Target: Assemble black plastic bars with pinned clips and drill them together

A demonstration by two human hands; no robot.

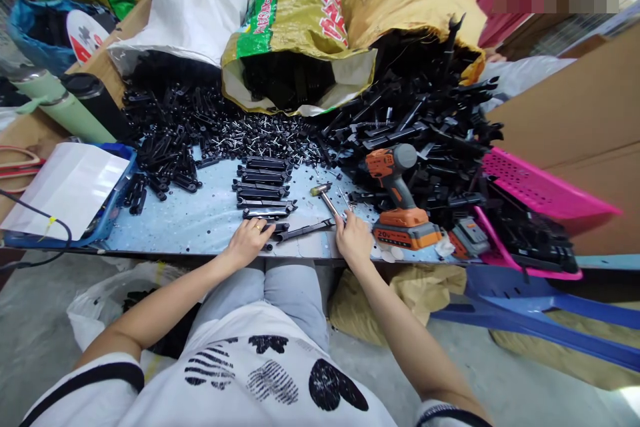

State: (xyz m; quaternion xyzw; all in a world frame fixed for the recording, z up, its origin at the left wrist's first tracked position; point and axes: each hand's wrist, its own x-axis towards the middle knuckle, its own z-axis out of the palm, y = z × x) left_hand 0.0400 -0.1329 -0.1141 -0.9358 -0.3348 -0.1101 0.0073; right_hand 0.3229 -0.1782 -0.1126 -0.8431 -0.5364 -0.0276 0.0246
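Black bar (306, 230) on the table (165, 227), at three o'clock from the left hand (249, 241) and nine from the right hand (355, 240), neither clearly nearer; its long axis runs roughly eight to two. Right grip closed around the hammer (330, 203), head toward eleven; left grip over a black part (278, 227), whether clamped cannot be told

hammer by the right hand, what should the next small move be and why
Perhaps firm up the hold on the hammer with the right hand: its fingers are at the handle's end, while the left hand is at a black part.
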